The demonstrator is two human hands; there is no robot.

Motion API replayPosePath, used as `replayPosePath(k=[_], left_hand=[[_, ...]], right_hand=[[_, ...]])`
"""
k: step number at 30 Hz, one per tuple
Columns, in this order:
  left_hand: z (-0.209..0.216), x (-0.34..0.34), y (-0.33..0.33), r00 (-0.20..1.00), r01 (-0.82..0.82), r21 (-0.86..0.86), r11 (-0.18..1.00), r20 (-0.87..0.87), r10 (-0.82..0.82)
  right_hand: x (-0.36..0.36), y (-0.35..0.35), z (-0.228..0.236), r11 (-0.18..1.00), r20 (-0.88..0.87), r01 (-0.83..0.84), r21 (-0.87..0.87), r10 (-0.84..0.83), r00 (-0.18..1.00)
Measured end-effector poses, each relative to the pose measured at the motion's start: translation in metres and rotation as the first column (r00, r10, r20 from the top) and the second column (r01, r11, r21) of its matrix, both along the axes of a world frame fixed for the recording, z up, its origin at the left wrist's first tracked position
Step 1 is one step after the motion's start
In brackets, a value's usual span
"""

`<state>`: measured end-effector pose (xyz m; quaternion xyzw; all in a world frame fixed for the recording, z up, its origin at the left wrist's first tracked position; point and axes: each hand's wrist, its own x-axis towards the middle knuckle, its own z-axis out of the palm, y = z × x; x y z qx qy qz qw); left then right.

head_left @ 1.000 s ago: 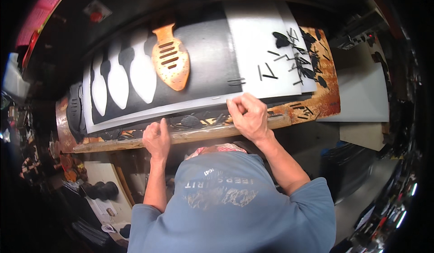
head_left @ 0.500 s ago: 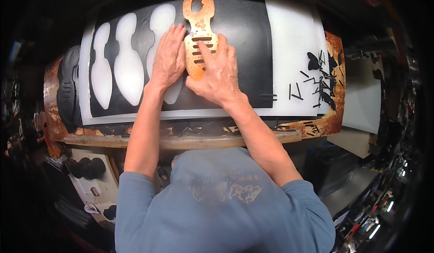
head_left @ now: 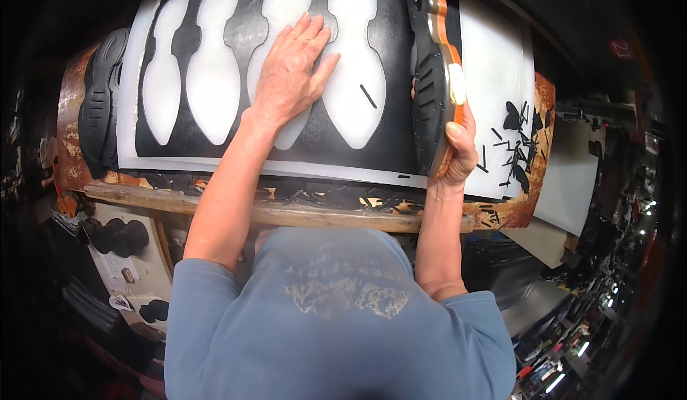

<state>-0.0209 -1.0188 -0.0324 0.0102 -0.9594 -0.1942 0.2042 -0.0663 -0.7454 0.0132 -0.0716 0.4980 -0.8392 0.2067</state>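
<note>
Worn desk [head_left: 70,124] in a dim, cluttered shop. R hand [head_left: 461,146] has its fingers wrapped round the die [head_left: 452,49], tipped up on edge right of the 4th cutout [head_left: 354,49], black piece [head_left: 431,106] in its face. L hand [head_left: 290,78] flat, fingers extended, gripping nothing, over black sheet [head_left: 397,64]. Risks: 1-handed hold, so die might slip; piece could drop if loose; L-hand drag might shift sheet; stray strip [head_left: 368,96] on 4th cutout could get under die.
</note>
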Motion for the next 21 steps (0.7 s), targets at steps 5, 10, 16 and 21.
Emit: replayPosePath(k=[5, 10, 16, 21], left_hand=[[0.032, 0.013, 0.046, 0.980, 0.075, 0.263, 0.962, 0.161, -0.120], [0.034, 0.036, 0.127, 0.871, 0.387, 0.662, 0.642, -0.033, -0.491], [0.037, 0.041, 0.142, 0.926, 0.366, 0.611, 0.702, -0.165, -0.339], [0.035, 0.048, 0.121, 0.996, 0.061, 0.691, 0.720, -0.085, -0.002]], right_hand=[[0.017, 0.000, 0.001, 0.993, 0.105, 0.106, -0.050, -0.100, 0.989], [0.020, 0.003, -0.002, 0.988, 0.162, 0.123, -0.094, -0.107, 0.981], [0.016, 0.009, -0.012, 0.974, 0.199, 0.141, -0.175, -0.105, 0.974], [0.014, 0.015, -0.020, 0.952, 0.206, 0.076, -0.295, -0.014, 0.978]])
